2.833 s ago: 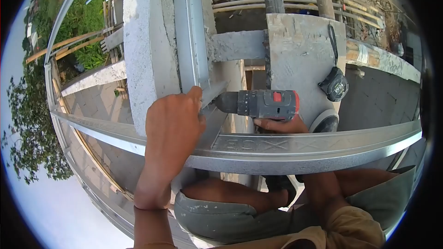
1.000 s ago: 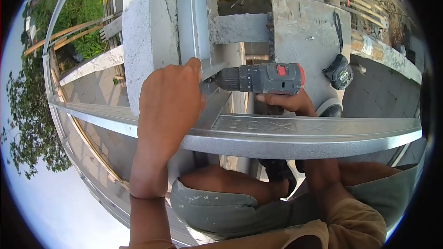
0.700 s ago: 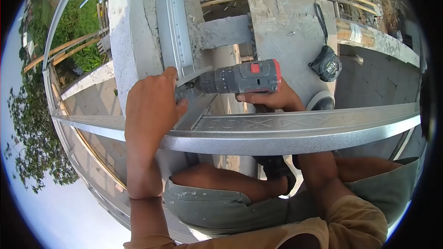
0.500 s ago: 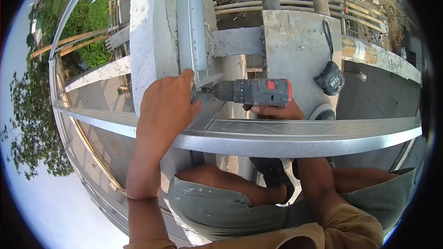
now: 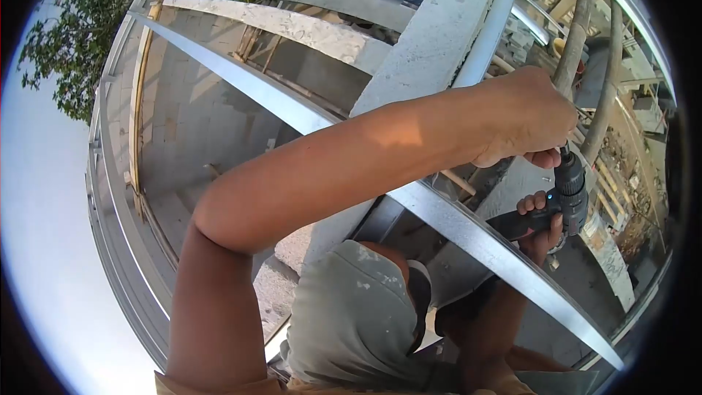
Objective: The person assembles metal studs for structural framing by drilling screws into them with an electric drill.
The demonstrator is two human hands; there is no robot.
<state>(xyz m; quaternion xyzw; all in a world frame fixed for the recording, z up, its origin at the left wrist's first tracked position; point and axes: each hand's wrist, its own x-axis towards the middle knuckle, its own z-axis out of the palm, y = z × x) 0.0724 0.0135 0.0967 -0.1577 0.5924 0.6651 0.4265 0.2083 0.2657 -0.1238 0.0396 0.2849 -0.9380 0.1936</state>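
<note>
My right hand (image 5: pixel 542 223) is wrapped around the grip of a dark cordless drill (image 5: pixel 573 186), below the long metal channel. The drill is turned so its chuck points up in the view, toward my left hand. Reaching far across to the right, my left hand (image 5: pixel 528 113) is closed with its fingertips at the drill's tip. What those fingers hold, if anything, is hidden behind the hand. A shiny metal channel (image 5: pixel 468 234) slants beneath my left forearm, between my body and the drill.
A pale concrete beam (image 5: pixel 433 36) runs up beyond my forearm, with another metal strip (image 5: pixel 494 18) along its side. Wooden poles (image 5: pixel 601 95) stand at the right. A curved metal rail (image 5: pixel 110 168) borders the left, and my knee (image 5: pixel 351 300) is close below.
The view has swung round. My left hand has left the metal joint and reached right to the drill's tip. The drill has come away from the joint and turned upward in my right hand.
</note>
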